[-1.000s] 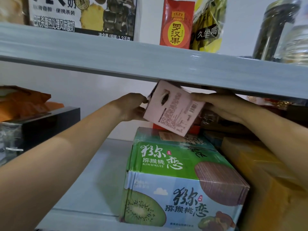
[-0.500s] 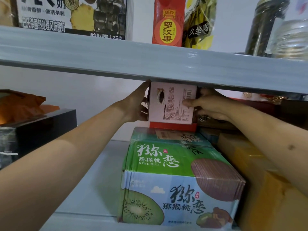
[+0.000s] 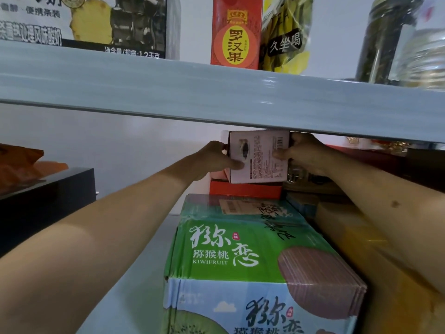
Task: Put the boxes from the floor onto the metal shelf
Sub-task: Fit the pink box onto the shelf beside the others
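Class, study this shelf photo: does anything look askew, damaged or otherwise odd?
Nothing stands out. The pink box sits upright and square on the red box, held by the left hand and right hand.

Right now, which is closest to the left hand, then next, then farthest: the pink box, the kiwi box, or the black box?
1. Pink box: held in the left hand.
2. Kiwi box: just below, toward the camera.
3. Black box: far off on the left.

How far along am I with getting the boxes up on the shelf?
Done: the kiwifruit box sits on the metal shelf. In hand: left hand and right hand hold the pink box upright on a red box, not released. The floor is out of view, so what is left cannot be told.
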